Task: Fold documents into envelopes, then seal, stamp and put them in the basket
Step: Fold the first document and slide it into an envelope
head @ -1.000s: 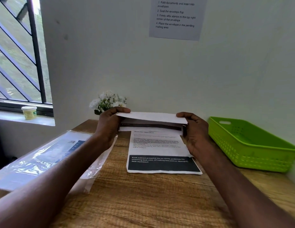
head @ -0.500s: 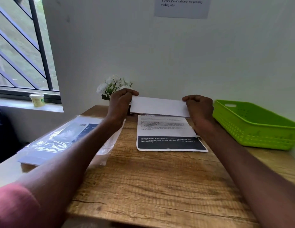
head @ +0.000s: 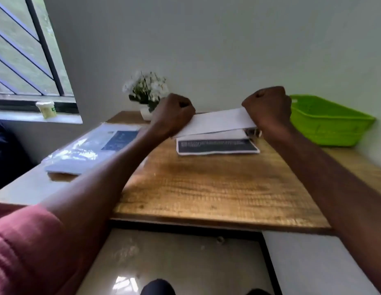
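A white envelope (head: 219,122) stretches between my two hands above the far part of the wooden desk (head: 206,188). My left hand (head: 174,112) grips its left end with curled fingers, and my right hand (head: 268,108) grips its right end the same way. Under the envelope lies a printed document (head: 217,146) with a dark band of text along its near edge. A lime green basket (head: 325,122) stands at the far right against the wall. The picture is blurred.
A clear plastic sleeve with papers (head: 89,150) lies on the desk's left side. A small pot of white flowers (head: 146,92) stands at the back by the wall. A little cup (head: 46,108) sits on the window sill. Tiled floor shows below the desk's near edge.
My view has tipped down and pulled back from the desk. Both hands have curled into fists on the envelope's ends, and the envelope has come lower over the document, tilted up to the right.
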A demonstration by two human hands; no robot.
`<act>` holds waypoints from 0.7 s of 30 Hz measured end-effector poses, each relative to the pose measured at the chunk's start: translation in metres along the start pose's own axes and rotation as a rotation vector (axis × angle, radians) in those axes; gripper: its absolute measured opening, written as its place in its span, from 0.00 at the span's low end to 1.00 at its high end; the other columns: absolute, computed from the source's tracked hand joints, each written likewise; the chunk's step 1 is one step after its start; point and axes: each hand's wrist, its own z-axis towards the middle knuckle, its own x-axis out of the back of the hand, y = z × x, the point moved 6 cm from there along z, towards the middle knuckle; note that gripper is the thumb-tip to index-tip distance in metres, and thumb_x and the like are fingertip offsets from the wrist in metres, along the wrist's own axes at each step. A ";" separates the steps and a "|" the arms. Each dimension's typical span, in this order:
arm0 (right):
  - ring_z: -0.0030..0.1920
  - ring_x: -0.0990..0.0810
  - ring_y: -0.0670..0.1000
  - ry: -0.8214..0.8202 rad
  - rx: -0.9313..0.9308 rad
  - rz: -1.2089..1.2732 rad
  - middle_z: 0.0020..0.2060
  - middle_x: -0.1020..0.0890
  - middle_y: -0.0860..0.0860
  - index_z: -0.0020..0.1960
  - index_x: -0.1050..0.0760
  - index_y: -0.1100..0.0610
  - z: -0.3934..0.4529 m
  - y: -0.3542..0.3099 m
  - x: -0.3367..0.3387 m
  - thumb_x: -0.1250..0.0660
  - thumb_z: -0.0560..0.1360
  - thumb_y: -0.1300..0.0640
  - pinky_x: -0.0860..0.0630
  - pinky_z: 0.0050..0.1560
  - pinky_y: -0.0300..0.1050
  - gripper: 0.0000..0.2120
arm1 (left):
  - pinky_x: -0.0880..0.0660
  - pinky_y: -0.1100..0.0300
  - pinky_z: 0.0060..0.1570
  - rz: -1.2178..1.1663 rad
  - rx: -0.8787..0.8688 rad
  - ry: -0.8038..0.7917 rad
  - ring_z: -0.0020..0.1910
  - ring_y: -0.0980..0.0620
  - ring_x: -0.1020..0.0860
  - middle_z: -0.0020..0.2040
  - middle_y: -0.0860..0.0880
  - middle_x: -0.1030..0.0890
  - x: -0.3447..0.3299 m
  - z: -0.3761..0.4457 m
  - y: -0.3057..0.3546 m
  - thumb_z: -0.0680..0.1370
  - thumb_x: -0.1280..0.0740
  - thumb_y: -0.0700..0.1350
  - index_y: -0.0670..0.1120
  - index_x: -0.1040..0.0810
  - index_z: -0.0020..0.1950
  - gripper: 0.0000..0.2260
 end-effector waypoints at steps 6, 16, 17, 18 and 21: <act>0.52 0.17 0.63 -0.239 0.122 -0.265 0.48 0.14 0.60 0.48 0.16 0.60 -0.064 0.038 0.013 0.35 0.73 0.55 0.21 0.50 0.48 0.12 | 0.28 0.59 0.29 0.488 -0.194 -0.301 0.30 0.57 0.26 0.31 0.57 0.23 -0.019 -0.078 0.020 0.73 0.38 0.52 0.55 0.22 0.37 0.08; 0.68 0.26 0.56 -0.614 0.526 -0.342 0.70 0.24 0.51 0.74 0.30 0.50 -0.153 0.016 0.008 0.42 0.82 0.52 0.29 0.68 0.56 0.20 | 0.32 0.50 0.70 0.317 -0.056 -0.396 0.74 0.43 0.30 0.77 0.45 0.32 -0.028 -0.161 0.060 0.84 0.40 0.51 0.47 0.38 0.80 0.25; 0.69 0.26 0.55 -0.690 0.516 -0.321 0.70 0.24 0.51 0.75 0.32 0.48 -0.160 0.015 0.002 0.45 0.84 0.49 0.30 0.68 0.56 0.20 | 0.37 0.47 0.75 0.347 -0.030 -0.467 0.78 0.43 0.34 0.81 0.45 0.35 -0.033 -0.168 0.057 0.85 0.44 0.51 0.47 0.43 0.82 0.26; 0.70 0.26 0.55 -0.755 0.499 -0.326 0.71 0.24 0.50 0.75 0.34 0.46 -0.165 0.018 -0.003 0.48 0.85 0.46 0.31 0.69 0.56 0.20 | 0.43 0.46 0.78 0.392 -0.001 -0.522 0.81 0.44 0.39 0.83 0.46 0.39 -0.036 -0.173 0.051 0.86 0.48 0.53 0.48 0.46 0.84 0.26; 0.79 0.39 0.47 -0.869 0.468 -0.443 0.79 0.36 0.43 0.81 0.43 0.44 -0.172 0.031 -0.009 0.57 0.84 0.37 0.43 0.78 0.57 0.28 | 0.56 0.49 0.81 0.498 0.039 -0.611 0.84 0.53 0.53 0.86 0.52 0.51 -0.038 -0.179 0.040 0.86 0.56 0.57 0.52 0.53 0.86 0.28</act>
